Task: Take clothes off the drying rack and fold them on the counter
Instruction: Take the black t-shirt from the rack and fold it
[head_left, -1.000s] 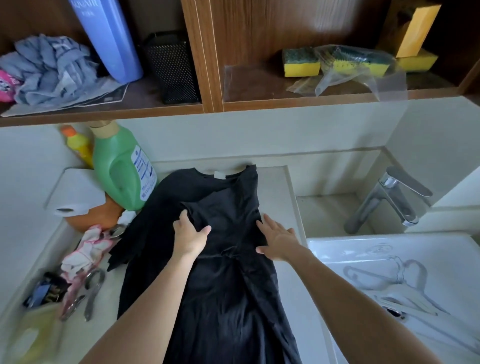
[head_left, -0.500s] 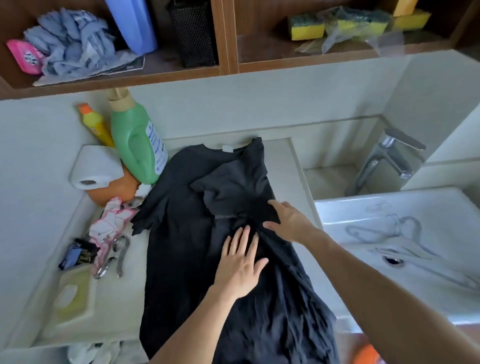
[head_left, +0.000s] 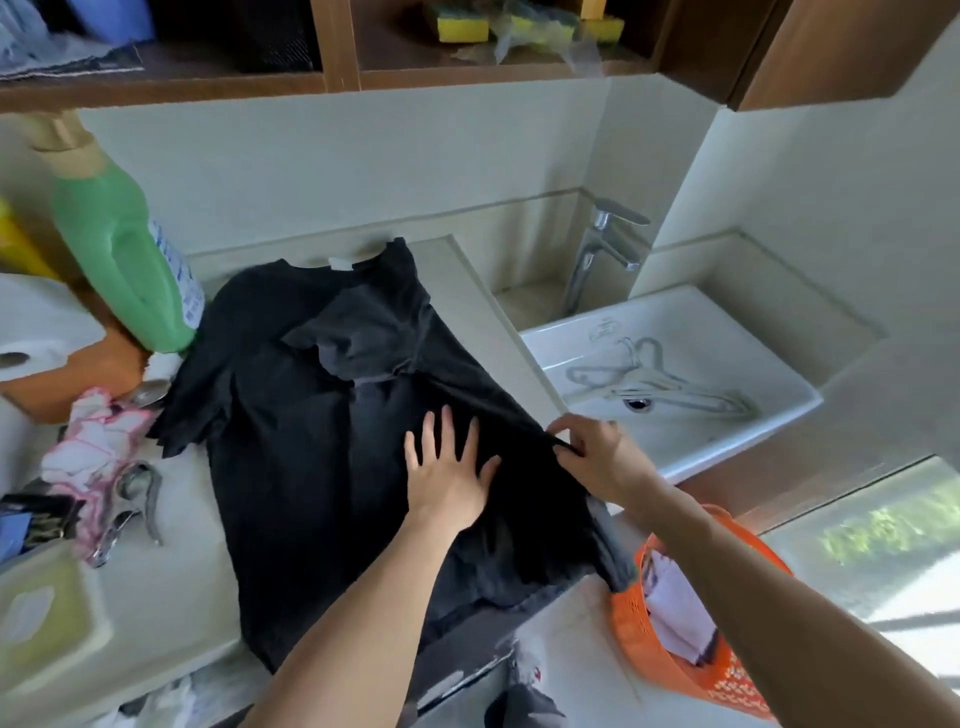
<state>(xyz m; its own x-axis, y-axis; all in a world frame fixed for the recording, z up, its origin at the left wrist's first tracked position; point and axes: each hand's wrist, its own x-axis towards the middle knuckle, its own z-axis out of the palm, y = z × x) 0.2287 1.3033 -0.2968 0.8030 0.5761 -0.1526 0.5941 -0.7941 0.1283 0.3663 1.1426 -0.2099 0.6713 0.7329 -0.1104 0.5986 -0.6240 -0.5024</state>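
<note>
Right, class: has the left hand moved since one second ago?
Yes. The left hand slid down the black shirt, away from its white collar label.

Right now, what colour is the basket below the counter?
Orange; the basket shows best in the head view.

Across the top of my feed runs a wooden shelf unit (head_left: 337, 83) over a pale beige wall (head_left: 363, 171). The beige counter (head_left: 460, 291) fills the centre. Right of it sits a white sink (head_left: 691, 322) with a chrome tap (head_left: 597, 254). Daylight glares through a window (head_left: 883, 535) at lower right.
</note>
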